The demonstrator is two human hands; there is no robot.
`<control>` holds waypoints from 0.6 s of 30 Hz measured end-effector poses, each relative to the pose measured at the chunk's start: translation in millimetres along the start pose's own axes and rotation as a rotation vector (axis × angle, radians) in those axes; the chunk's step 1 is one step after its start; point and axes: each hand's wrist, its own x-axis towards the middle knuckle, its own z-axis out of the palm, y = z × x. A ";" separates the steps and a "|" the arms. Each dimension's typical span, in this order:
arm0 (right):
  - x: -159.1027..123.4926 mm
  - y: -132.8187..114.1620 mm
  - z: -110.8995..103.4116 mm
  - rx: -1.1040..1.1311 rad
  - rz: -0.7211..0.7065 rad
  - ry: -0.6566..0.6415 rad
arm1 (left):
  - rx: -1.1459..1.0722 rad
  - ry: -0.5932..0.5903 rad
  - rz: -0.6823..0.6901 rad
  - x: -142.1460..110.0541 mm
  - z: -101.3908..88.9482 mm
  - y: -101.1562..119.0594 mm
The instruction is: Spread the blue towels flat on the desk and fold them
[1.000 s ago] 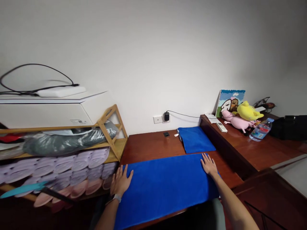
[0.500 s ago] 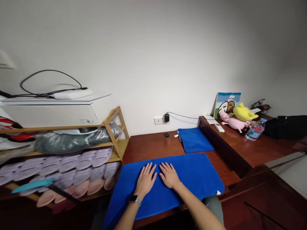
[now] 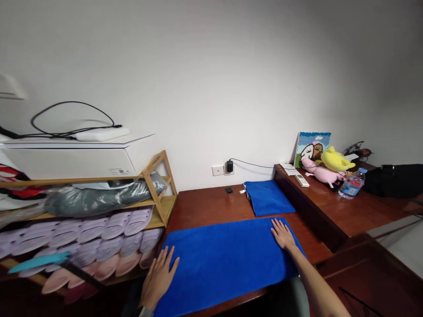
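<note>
While the left hand (image 3: 160,275) and right hand (image 3: 283,235) are laid flat, fingers fanned and nothing gripped, the spread-out blue cloth (image 3: 228,264) is touched around its 9 and 2 o'clock, on the brown desk (image 3: 205,204). Further out, a folded blue towel (image 3: 271,199) is parked at 1ish, a black plug (image 3: 229,166) at 12.

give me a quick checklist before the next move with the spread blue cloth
1. Spread blue cloth lying flat on the desk: ok, no large folds visible.
2. Left hand at the cloth's left edge: ok, fingers open.
3. Right hand near its far right corner: ok, fingers open.
4. Bottle away from the cloth: ok, on the raised surface at right.
5. Cloth's underside smooth: cannot tell, hidden.
</note>
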 end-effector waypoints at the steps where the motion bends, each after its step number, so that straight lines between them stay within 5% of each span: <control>1: 2.6 1.2 -2.3 -0.002 -0.001 -0.014 | -0.003 0.000 -0.011 -2.4 -1.4 0.4; 5: -0.9 -25.1 -8.2 0.001 0.031 0.055 | 0.000 0.073 -0.013 -20.0 -10.9 6.5; 8: -25.1 -66.5 -0.1 0.038 0.006 0.200 | 0.013 0.187 -0.005 -38.8 -18.0 11.3; 11: -58.6 -114.7 13.2 0.119 -0.119 0.201 | -0.003 0.207 0.053 -46.3 -23.5 20.2; 14: -80.0 -160.6 16.7 0.198 -0.259 0.136 | -0.035 0.167 0.130 -31.9 -26.1 38.1; 18: -73.6 -215.3 4.2 0.290 -0.394 0.074 | -0.066 0.103 0.220 8.6 -22.5 76.0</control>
